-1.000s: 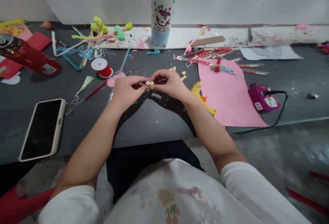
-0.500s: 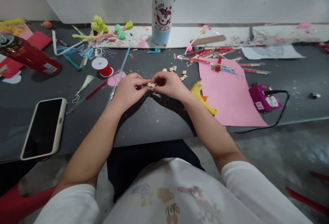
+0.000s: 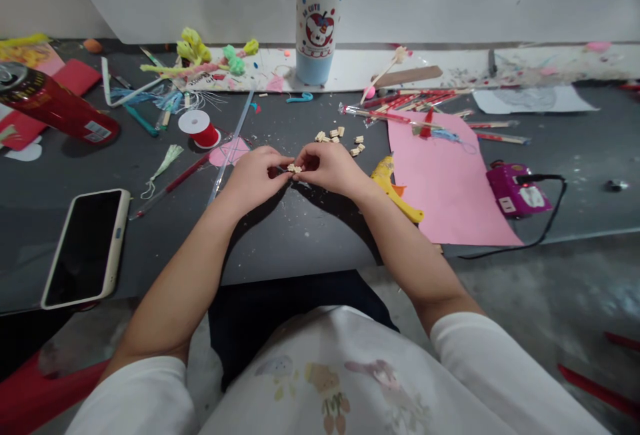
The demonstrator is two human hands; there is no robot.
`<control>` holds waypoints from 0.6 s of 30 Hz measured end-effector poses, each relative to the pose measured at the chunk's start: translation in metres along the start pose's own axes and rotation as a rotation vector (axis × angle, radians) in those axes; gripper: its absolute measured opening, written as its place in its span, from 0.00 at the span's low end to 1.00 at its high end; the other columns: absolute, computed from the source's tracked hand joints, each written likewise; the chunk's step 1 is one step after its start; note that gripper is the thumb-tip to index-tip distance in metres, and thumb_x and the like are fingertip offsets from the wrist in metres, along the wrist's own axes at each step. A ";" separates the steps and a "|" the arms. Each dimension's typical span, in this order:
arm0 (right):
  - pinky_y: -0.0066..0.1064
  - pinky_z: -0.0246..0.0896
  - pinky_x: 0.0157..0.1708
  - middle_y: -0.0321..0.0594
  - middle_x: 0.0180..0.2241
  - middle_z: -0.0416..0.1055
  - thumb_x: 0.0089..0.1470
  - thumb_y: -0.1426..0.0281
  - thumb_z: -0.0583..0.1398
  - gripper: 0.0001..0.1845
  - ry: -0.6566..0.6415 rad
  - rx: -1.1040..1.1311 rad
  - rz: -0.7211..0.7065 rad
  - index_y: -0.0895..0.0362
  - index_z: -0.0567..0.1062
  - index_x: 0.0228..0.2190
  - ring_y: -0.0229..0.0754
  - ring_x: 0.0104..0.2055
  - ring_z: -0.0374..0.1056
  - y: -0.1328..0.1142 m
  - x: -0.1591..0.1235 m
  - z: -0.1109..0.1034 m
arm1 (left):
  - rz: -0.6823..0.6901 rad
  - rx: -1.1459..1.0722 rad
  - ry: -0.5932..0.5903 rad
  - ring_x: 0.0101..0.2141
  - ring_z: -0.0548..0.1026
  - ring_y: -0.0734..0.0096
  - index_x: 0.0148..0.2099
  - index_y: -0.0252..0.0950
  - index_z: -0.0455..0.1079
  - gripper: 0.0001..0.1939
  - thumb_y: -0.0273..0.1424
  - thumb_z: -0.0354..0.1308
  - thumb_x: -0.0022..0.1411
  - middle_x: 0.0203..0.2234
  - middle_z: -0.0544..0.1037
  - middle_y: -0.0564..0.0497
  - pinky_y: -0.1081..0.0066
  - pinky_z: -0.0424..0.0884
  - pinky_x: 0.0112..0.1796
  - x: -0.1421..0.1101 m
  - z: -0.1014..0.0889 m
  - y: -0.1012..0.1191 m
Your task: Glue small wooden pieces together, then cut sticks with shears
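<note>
My left hand [image 3: 254,178] and my right hand [image 3: 327,167] meet over the middle of the dark table [image 3: 310,228]. Both pinch a small cream-coloured flower-shaped piece [image 3: 294,168] between their fingertips. The piece is low, close to the table top. Several small cream bits [image 3: 337,137] lie loose just behind my right hand. A thin clear stick [image 3: 231,147] runs diagonally past my left hand.
A phone [image 3: 84,247] lies at the near left. A red thread spool [image 3: 200,128], a red can [image 3: 55,110], a tall bottle [image 3: 316,18], pink paper [image 3: 440,178], a yellow glue gun [image 3: 395,188] and a purple device with a cable [image 3: 517,192] surround my hands.
Both hands have lowered slightly toward the table with the small piece still pinched between them. The piece now shows edge-on rather than face-up.
</note>
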State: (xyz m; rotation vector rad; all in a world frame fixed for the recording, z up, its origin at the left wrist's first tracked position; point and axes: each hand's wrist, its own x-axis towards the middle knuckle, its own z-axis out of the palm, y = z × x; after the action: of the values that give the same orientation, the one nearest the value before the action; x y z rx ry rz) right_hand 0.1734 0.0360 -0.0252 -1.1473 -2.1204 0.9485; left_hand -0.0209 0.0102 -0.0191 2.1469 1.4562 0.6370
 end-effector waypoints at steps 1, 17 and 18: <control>0.30 0.54 0.32 0.37 0.26 0.73 0.45 0.71 0.68 0.07 -0.005 -0.010 0.006 0.60 0.76 0.28 0.36 0.29 0.66 -0.001 0.000 0.000 | 0.003 0.003 -0.004 0.29 0.70 0.72 0.45 0.39 0.80 0.14 0.35 0.59 0.58 0.37 0.79 0.49 0.69 0.64 0.34 0.000 0.000 0.000; 0.27 0.51 0.31 0.34 0.25 0.72 0.45 0.74 0.68 0.08 -0.077 -0.120 0.055 0.60 0.76 0.29 0.34 0.29 0.64 -0.005 -0.002 -0.001 | 0.017 0.100 -0.079 0.31 0.71 0.70 0.42 0.36 0.79 0.13 0.35 0.58 0.60 0.31 0.77 0.49 0.69 0.62 0.33 0.000 -0.002 0.004; 0.27 0.50 0.31 0.34 0.26 0.72 0.44 0.74 0.68 0.08 -0.086 -0.126 0.059 0.60 0.76 0.29 0.34 0.29 0.64 -0.005 -0.002 -0.001 | 0.018 0.106 -0.088 0.31 0.71 0.70 0.42 0.36 0.79 0.13 0.35 0.58 0.60 0.31 0.77 0.49 0.69 0.62 0.33 0.000 -0.002 0.004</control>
State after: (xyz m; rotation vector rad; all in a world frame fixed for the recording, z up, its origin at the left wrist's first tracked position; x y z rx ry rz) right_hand 0.1730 0.0329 -0.0208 -1.2582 -2.2536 0.9164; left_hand -0.0194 0.0090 -0.0148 2.2411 1.4546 0.4751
